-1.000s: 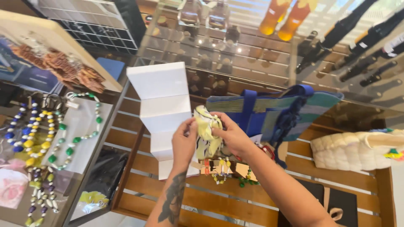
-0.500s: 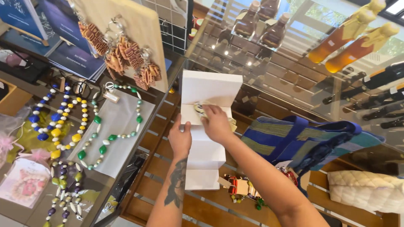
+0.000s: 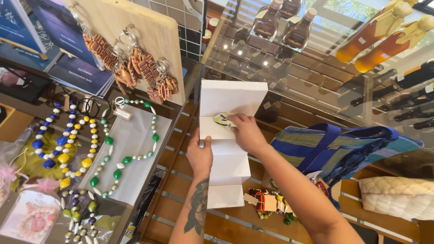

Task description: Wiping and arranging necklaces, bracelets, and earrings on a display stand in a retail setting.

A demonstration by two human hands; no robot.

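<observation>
A white stepped display stand [image 3: 233, 97] rests on a wooden slatted surface [image 3: 181, 212]. My left hand [image 3: 200, 153] grips the stand's left edge at a middle step. My right hand [image 3: 244, 131] presses a small yellow and dark earring [image 3: 221, 119] onto an upper step, fingers closed over it. Most of the earring is hidden under my fingers.
Beaded necklaces [image 3: 110, 162] lie on a white pad at the left, below a wooden board hung with brown earrings [image 3: 135, 68]. A blue striped bag [image 3: 334, 149] and a cream woven pouch [image 3: 398, 196] sit at the right. More small jewellery [image 3: 266, 203] lies below the stand. Bottles [image 3: 375, 36] show behind glass.
My right hand carried the earring from in front of me up onto the white stand. My left hand moved onto the stand's left edge. The view swung left.
</observation>
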